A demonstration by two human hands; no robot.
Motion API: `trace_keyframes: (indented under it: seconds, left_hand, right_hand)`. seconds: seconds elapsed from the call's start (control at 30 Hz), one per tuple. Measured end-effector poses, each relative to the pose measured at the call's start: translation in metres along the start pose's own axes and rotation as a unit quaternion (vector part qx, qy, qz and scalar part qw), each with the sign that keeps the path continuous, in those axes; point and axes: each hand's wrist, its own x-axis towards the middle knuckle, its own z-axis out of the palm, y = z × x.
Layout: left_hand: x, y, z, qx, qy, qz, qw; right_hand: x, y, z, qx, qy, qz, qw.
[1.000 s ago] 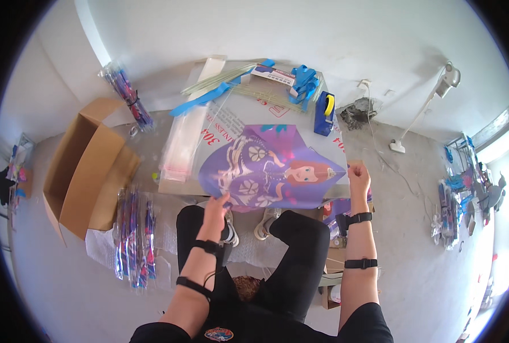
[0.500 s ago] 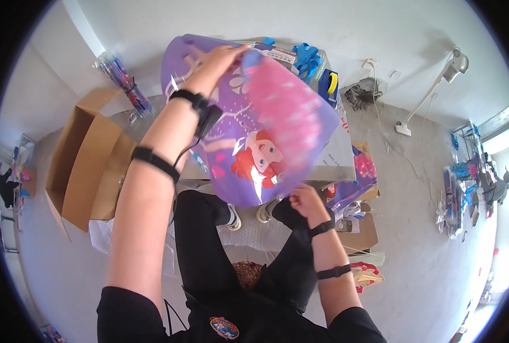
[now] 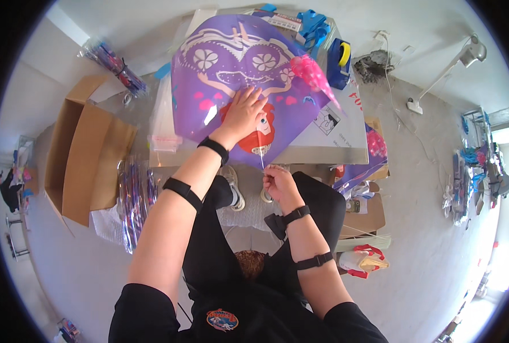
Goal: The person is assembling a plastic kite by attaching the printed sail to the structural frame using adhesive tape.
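Head view: the left hand (image 3: 244,117) lies open, palm down on a purple printed sheet (image 3: 231,63), gripping nothing. Just below it, to the right, the right hand (image 3: 278,180) is curled at the sheet's near corner; whether it pinches that corner I cannot tell. Beyond both hands, rightward, stands a blue tape dispenser (image 3: 337,71).

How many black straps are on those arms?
4: one narrow black strap near the left wrist, a second strap farther up that forearm, a third strap near the right wrist, a fourth strap farther up. Others may be hidden.
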Motion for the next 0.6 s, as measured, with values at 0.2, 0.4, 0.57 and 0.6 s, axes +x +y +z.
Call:
trace_keyframes:
  seconds: [0.2,0.4,0.57,0.6]
  left_hand:
    - [-0.065,-0.003,0.038,-0.047,-0.012,-0.034,0.998]
    - [-0.073,-0.002,0.060,0.032,-0.017,-0.065,0.997]
    - [-0.065,-0.010,0.067,0.048,-0.002,-0.072,0.996]
    - [-0.062,-0.012,0.067,0.046,-0.001,-0.075,0.996]
  right_hand:
    - [0.010,0.011,-0.001,0.049,0.007,0.041,0.998]
    - [0.011,0.018,-0.010,0.084,0.026,0.096,0.992]
    - [0.006,0.026,-0.021,0.083,-0.012,0.155,0.984]
    - [0.002,0.027,-0.021,0.080,-0.010,0.156,0.984]
